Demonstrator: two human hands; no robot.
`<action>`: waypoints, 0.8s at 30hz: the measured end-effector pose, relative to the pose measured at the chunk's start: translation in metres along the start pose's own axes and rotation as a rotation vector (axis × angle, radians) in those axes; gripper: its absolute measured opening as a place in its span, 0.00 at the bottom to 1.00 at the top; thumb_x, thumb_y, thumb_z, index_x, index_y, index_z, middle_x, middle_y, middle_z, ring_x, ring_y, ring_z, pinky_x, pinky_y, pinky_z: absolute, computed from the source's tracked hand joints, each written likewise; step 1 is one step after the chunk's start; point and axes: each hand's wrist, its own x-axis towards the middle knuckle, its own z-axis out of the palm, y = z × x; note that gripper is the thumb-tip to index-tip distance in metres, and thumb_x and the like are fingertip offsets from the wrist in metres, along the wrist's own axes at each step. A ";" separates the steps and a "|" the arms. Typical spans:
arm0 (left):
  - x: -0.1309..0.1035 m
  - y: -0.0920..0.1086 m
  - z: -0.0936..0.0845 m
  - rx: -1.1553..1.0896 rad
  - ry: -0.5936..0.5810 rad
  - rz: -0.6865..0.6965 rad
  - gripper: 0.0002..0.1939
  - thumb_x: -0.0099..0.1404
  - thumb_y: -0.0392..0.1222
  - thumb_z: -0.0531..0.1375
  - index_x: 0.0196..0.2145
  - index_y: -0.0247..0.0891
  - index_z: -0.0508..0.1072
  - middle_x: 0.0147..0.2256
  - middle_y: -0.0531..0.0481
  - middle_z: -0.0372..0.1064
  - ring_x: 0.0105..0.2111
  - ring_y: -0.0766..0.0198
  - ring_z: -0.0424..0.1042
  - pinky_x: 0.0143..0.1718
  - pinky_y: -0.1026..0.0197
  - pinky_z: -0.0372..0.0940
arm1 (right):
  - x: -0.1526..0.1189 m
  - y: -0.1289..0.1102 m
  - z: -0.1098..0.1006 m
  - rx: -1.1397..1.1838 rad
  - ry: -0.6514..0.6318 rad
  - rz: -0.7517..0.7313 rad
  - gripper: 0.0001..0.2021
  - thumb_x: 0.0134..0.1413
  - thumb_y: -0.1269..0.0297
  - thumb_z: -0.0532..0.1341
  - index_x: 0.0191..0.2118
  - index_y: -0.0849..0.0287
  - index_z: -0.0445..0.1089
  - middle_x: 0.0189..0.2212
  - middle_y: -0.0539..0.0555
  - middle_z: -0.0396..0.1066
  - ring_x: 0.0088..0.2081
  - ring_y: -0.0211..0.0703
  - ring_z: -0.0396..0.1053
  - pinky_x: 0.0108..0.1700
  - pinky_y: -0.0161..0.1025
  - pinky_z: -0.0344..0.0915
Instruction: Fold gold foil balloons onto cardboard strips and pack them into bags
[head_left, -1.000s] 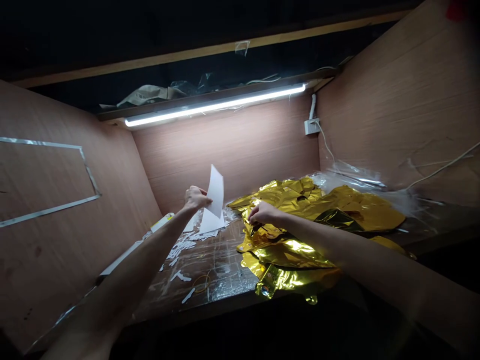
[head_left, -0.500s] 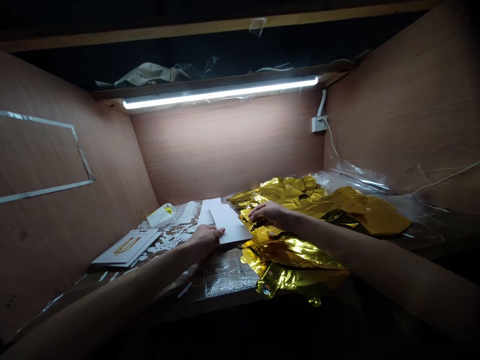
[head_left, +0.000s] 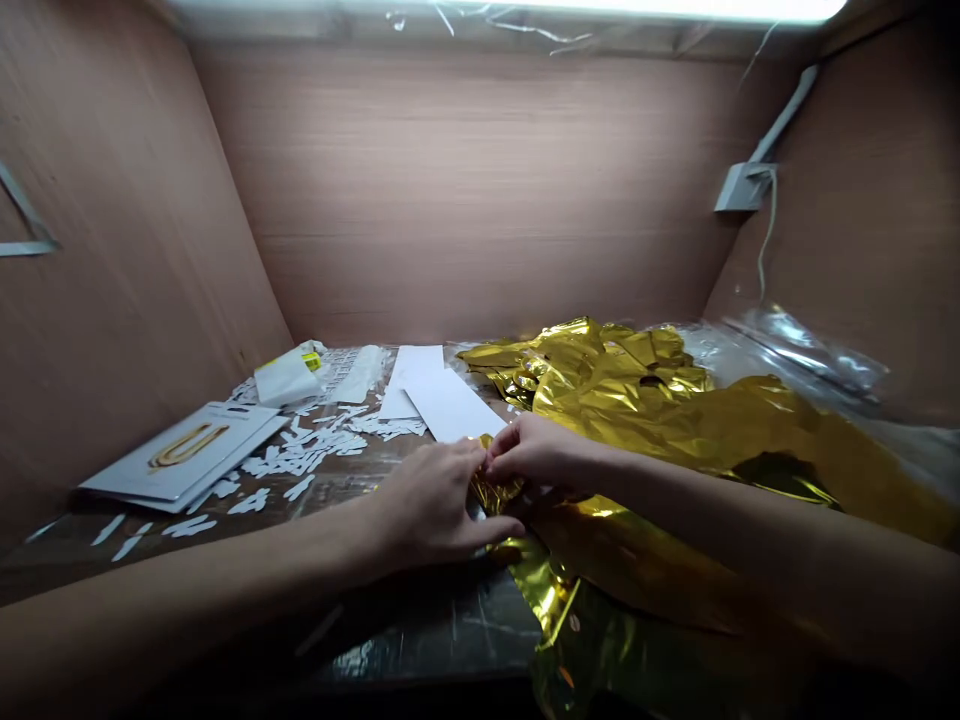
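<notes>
My right hand [head_left: 536,450] pinches the edge of a gold foil sheet [head_left: 622,550] near the middle of the work surface. Close against it, my left hand [head_left: 442,500] touches the same crumpled bit of foil, its thumb stretched out to the right and its other fingers bent over the foil. What the left fingertips grip is partly hidden. Just beyond both hands lie two overlapping white cards [head_left: 454,402]. More gold foil [head_left: 600,380] is heaped behind and to the right of my right hand.
White cards with a gold U shape [head_left: 187,450] are stacked at left, beside scattered white paper scraps [head_left: 300,450]. A white packet [head_left: 289,378] lies behind. Wooden walls enclose three sides; a white socket box [head_left: 742,187] hangs at right, above clear plastic [head_left: 817,350].
The view has tilted down and come closer. My left hand has left the white card and moved right to the foil. The foil's near part has shifted with my right hand.
</notes>
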 end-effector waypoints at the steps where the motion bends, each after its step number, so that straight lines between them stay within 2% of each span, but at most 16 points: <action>1: 0.000 0.002 0.005 0.008 -0.018 -0.007 0.24 0.62 0.61 0.63 0.43 0.37 0.79 0.38 0.41 0.79 0.37 0.52 0.77 0.41 0.52 0.71 | 0.001 -0.002 -0.003 -0.058 -0.021 -0.012 0.05 0.46 0.66 0.67 0.30 0.59 0.80 0.22 0.50 0.73 0.21 0.34 0.65 0.21 0.31 0.59; 3: 0.001 0.002 0.012 0.023 -0.028 -0.037 0.24 0.64 0.60 0.61 0.45 0.37 0.79 0.39 0.40 0.79 0.37 0.51 0.78 0.40 0.51 0.73 | 0.002 -0.006 -0.011 -0.187 -0.055 -0.075 0.07 0.48 0.63 0.67 0.33 0.57 0.81 0.22 0.50 0.74 0.21 0.34 0.65 0.21 0.30 0.57; 6: 0.004 -0.003 0.019 0.038 -0.018 -0.077 0.25 0.66 0.60 0.59 0.49 0.37 0.78 0.44 0.38 0.79 0.42 0.47 0.79 0.45 0.47 0.74 | 0.003 -0.012 -0.025 -0.327 -0.091 -0.169 0.11 0.48 0.61 0.68 0.39 0.55 0.83 0.23 0.49 0.75 0.21 0.34 0.66 0.22 0.30 0.57; 11: 0.002 -0.006 0.026 0.068 0.030 -0.084 0.39 0.65 0.68 0.56 0.55 0.29 0.76 0.53 0.30 0.75 0.54 0.41 0.75 0.56 0.44 0.71 | 0.011 -0.007 -0.039 -0.298 -0.099 -0.095 0.12 0.47 0.65 0.69 0.41 0.55 0.82 0.26 0.51 0.79 0.23 0.38 0.72 0.24 0.31 0.62; 17: 0.000 -0.011 0.039 0.193 0.087 0.028 0.35 0.69 0.60 0.55 0.56 0.24 0.75 0.57 0.27 0.71 0.58 0.42 0.72 0.59 0.48 0.69 | 0.018 0.000 -0.038 -0.315 -0.114 -0.072 0.10 0.48 0.66 0.68 0.39 0.54 0.83 0.23 0.49 0.77 0.22 0.37 0.70 0.23 0.31 0.60; 21: 0.001 -0.015 0.047 0.236 0.169 0.102 0.32 0.70 0.59 0.56 0.56 0.27 0.76 0.58 0.29 0.70 0.60 0.43 0.70 0.61 0.48 0.67 | 0.018 -0.001 -0.040 -0.359 -0.106 -0.084 0.09 0.48 0.68 0.67 0.37 0.53 0.83 0.21 0.48 0.76 0.20 0.37 0.68 0.22 0.32 0.60; 24: 0.002 -0.017 0.047 0.257 0.151 0.120 0.31 0.71 0.58 0.56 0.56 0.27 0.76 0.58 0.27 0.69 0.60 0.41 0.69 0.60 0.46 0.67 | 0.021 -0.001 -0.045 -0.402 -0.126 -0.140 0.08 0.50 0.67 0.67 0.37 0.52 0.83 0.21 0.49 0.76 0.20 0.37 0.68 0.23 0.33 0.59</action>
